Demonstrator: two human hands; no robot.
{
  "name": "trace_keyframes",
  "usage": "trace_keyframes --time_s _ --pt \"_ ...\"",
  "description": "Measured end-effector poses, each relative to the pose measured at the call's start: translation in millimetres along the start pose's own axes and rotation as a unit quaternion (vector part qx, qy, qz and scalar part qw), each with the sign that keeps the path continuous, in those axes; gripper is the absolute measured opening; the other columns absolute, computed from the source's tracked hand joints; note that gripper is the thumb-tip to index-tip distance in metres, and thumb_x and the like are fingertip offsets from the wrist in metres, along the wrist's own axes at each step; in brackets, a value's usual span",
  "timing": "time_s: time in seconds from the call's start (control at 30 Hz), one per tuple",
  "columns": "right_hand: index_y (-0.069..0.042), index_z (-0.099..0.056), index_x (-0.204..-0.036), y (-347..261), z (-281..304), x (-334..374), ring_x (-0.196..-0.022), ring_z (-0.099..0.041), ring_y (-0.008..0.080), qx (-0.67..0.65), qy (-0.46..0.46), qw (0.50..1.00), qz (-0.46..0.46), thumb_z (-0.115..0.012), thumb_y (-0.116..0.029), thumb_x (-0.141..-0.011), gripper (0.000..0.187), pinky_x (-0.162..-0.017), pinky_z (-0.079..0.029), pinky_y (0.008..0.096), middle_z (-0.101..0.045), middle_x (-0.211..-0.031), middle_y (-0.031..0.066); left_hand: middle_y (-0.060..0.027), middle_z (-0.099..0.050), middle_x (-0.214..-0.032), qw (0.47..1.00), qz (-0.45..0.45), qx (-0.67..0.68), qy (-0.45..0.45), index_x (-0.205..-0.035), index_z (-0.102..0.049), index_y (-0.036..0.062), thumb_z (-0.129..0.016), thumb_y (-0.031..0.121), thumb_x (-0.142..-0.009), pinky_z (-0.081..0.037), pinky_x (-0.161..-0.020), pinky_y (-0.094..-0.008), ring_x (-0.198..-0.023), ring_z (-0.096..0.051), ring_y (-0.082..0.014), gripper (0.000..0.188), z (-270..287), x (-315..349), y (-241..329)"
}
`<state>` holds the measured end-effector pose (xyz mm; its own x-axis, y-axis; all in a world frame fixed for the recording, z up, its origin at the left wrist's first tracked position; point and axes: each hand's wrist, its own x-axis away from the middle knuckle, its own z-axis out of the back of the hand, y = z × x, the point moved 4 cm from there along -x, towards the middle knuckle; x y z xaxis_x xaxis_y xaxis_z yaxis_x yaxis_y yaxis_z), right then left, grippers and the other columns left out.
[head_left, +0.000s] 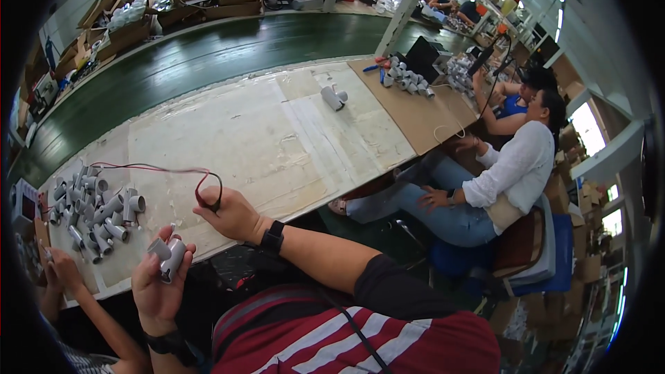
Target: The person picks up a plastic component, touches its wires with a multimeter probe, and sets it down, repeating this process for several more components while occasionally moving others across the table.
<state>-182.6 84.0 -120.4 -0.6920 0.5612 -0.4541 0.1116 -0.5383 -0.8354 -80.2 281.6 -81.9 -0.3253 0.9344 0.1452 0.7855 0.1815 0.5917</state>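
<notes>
My left hand [154, 299], low in front of the table's near edge, is closed around a grey T-shaped part [170, 257] with short round barrels. A small tip sticks up at its top. Just above and to the right, my right hand [237, 217] pinches a pair of red and black wire leads [156, 167]. They loop over the fingers and trail left across the tabletop. The lead ends are hidden in my grip, and the two hands are a short way apart. A heap of similar grey parts [97, 211] lies left of my hands.
A lone grey part [334, 98] sits on the worn white table [228, 135]. Behind runs a green conveyor belt [228, 45]. At left are a box with a display [26, 204] and another person's hands [62, 268]. Two people sit at right, by a cardboard sheet [415, 114].
</notes>
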Motion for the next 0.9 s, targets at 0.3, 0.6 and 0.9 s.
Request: trace_keyframes --time_s 0.3,0.6,0.9 --pt "-0.004 -0.062 -0.086 27 -13 -10 -0.067 -0.063 0.0315 0.055 0.007 0.998 -0.008 -0.074 -0.016 -0.089 0.017 -0.064 -0.051 0.0406 -0.062 -0.074 0.0186 -0.0145 -0.068 -0.124 0.995 0.016 0.023 0.100 -0.131 -0.061 0.0045 -0.048 0.058 -0.104 -0.056 -0.100 -0.0485 -0.115 -0.065 -0.0310 0.061 38 -12 -11" --pt "-0.001 -0.070 -0.091 14 -14 -8 -0.062 -0.061 0.0088 -0.010 -0.045 0.982 -0.185 -0.075 -0.020 -0.094 0.020 -0.057 -0.049 0.0272 -0.069 -0.074 0.0022 -0.0171 -0.067 -0.116 0.990 0.021 -0.018 0.138 -0.128 -0.058 -0.0028 -0.051 0.039 -0.108 -0.057 -0.096 -0.0433 -0.105 -0.069 -0.0316 0.047 36 -4 -2" --pt "0.000 -0.070 -0.098 -8 -38 -7 -0.066 -0.066 0.0121 -0.210 -0.017 0.949 -0.235 -0.074 -0.017 -0.096 0.017 -0.058 -0.054 0.0247 -0.071 -0.080 0.0066 -0.0174 -0.067 -0.106 0.974 0.026 -0.122 0.189 -0.125 -0.059 -0.0042 -0.057 0.047 -0.104 -0.060 -0.087 -0.0385 -0.098 -0.070 -0.0268 0.055 43 -5 -3"
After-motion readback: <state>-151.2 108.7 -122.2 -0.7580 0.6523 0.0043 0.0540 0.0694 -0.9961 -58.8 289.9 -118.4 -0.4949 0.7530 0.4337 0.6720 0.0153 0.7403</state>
